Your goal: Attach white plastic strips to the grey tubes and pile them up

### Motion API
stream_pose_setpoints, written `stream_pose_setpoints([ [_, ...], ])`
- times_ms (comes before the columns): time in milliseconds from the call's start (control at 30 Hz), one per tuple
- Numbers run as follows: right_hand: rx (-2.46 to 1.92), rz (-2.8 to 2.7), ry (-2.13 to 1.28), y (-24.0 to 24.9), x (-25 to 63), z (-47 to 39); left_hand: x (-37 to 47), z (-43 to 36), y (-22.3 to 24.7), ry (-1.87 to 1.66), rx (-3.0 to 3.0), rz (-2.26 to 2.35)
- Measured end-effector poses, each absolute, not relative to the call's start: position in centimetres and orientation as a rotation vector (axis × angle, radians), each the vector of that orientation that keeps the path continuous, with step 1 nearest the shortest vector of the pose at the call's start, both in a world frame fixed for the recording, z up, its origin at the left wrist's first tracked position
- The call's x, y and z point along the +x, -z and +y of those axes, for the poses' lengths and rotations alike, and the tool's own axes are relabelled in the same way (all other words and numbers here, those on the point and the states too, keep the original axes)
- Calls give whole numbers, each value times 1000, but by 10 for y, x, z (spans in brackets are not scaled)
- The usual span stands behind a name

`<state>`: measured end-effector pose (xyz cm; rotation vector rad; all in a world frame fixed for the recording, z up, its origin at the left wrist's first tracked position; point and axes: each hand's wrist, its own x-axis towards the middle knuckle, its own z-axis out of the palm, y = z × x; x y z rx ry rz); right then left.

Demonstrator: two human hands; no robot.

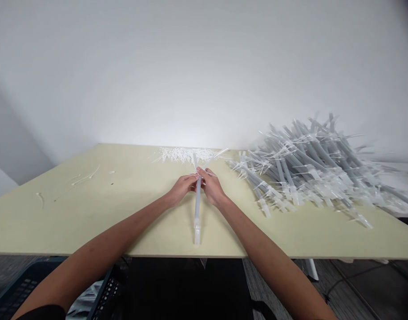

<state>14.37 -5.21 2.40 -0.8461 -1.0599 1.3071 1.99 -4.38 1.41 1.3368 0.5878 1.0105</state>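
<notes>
A translucent grey tube (197,200) points toward me over the middle of the table, with a clear wider fitting (197,233) on its near end. Toward its far end, the fingers of my left hand (183,187) are closed on it from the left. My right hand (212,186) pinches the same spot from the right, its fingertips meeting those of the left. Thin white strips stick out around the fingertips, and a pale branch (217,155) slants up to the right beyond them. Exactly which fingers hold a strip is too small to tell.
Behind my hands lies a pile of white cable ties (177,154). A large heap of similar tubes (310,155) covers the right side of the pale yellow table (123,222). Loose ties (86,178) lie at left. A dark basket (20,284) stands below the table's front edge.
</notes>
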Motion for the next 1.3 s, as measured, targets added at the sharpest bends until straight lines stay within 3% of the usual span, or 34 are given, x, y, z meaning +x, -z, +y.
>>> stream_pose_setpoints([
  [900,-682,-912,-1477,-20,143,-49,23,-45,-17,-1027,1177,509],
  [1300,-706,-1040,-1261,-23,143,-51,20,-44,-14,-1140,1102,612],
])
